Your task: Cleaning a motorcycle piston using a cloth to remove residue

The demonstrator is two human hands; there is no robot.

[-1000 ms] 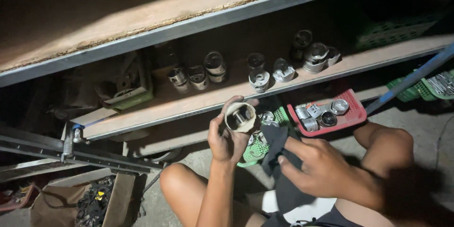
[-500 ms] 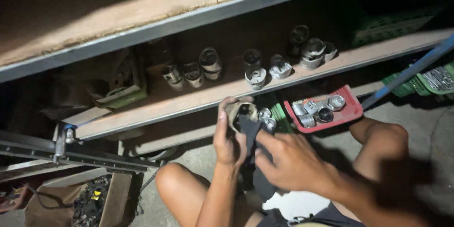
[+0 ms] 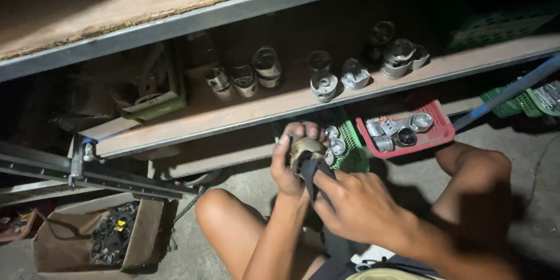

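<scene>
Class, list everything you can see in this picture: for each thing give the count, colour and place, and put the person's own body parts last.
Piston: one, dull metal, gripped in the left hand.
Rag: one, dark, pressed onto the piston by the right hand.
Pistons on shelf: about nine, grey metal, in a row on the wooden shelf.
Red tray: one, under the shelf, holding metal parts.
Green basket: one, behind the hands.
Cardboard box: one, brown, lower left, holding dark small parts.
Left hand: wrapped around the piston.
Right hand: holding the rag.
Knees: two, bare.
</scene>
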